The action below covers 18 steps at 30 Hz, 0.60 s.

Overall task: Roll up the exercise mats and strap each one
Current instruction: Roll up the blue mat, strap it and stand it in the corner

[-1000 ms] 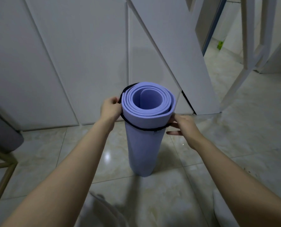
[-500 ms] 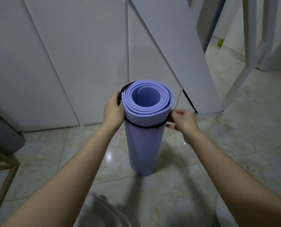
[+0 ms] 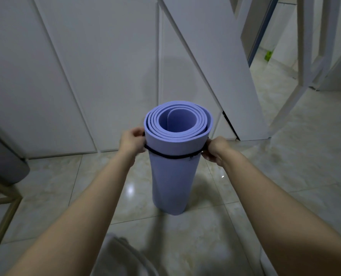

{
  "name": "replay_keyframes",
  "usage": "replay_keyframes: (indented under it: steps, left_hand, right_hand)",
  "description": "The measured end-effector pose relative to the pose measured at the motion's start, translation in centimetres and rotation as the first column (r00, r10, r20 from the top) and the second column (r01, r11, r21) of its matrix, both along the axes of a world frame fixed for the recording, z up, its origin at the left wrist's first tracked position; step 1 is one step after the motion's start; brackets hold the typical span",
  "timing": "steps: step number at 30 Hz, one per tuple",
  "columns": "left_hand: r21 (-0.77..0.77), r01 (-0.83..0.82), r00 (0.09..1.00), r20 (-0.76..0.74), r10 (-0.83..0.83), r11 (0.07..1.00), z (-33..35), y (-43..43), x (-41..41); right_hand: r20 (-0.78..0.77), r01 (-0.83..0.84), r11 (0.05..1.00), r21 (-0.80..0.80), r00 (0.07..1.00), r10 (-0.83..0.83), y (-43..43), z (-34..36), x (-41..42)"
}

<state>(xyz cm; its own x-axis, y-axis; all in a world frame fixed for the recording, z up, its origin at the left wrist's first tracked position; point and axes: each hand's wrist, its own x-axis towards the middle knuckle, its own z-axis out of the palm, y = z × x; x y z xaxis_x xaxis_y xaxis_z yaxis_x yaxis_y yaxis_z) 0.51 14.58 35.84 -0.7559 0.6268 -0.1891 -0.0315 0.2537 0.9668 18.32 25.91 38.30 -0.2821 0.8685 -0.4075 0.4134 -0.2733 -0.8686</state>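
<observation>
Head view: lilac mat (image 3: pixel 175 176), rolled in loose coils, stands upright on the tiled floor (image 3: pixel 285 156), a thin black strap (image 3: pixel 173 156) girdling it near the top. The left hand (image 3: pixel 131 141) and right hand (image 3: pixel 215 149) each pinch the strap at opposite sides. White panels (image 3: pixel 106 76) stand close behind; open floor lies to the right.

- Mat (image 3: pixel 175 176): lilac foam, matt, smooth outer face; layered cut edges at the rolled end.
- Strap (image 3: pixel 171 156): thin black cord, matt; cloth or elastic, cannot tell.
- Floor (image 3: pixel 285 176): pale marble-look tile, glossy, reflective.
- Wall panels (image 3: pixel 106 66): white, smooth, matt.
- Frame (image 3: pixel 5 224), left edge: wood-toned bars, dull sheen.
</observation>
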Motion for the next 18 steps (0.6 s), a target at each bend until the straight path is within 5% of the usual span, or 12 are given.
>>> replay_keyframes:
  steps: [2,5,10,18]
  left_hand:
    - [-0.021,-0.036,0.978,-0.207,0.031,0.999,-1.1,-0.6,1.2]
    - [0.085,0.002,0.981,-0.193,0.015,0.996,-2.1,-0.9,2.3]
    - [0.111,0.131,0.919,-0.387,-0.079,0.985,-2.7,-1.3,3.3]
    - [0.058,0.123,0.964,-0.242,-0.106,0.991,-4.8,0.5,1.6]
  right_hand:
    - [-0.056,0.0,0.995,-0.096,0.998,-0.006,-0.3,0.0,-0.6]
    - [-0.101,0.0,0.993,-0.116,0.995,-0.012,0.0,-0.9,-0.9]
    - [0.037,-0.068,0.981,0.18,0.997,0.062,0.8,-3.9,-0.5]
    - [0.065,-0.138,0.99,0.036,0.989,0.136,1.8,-4.3,-1.0]
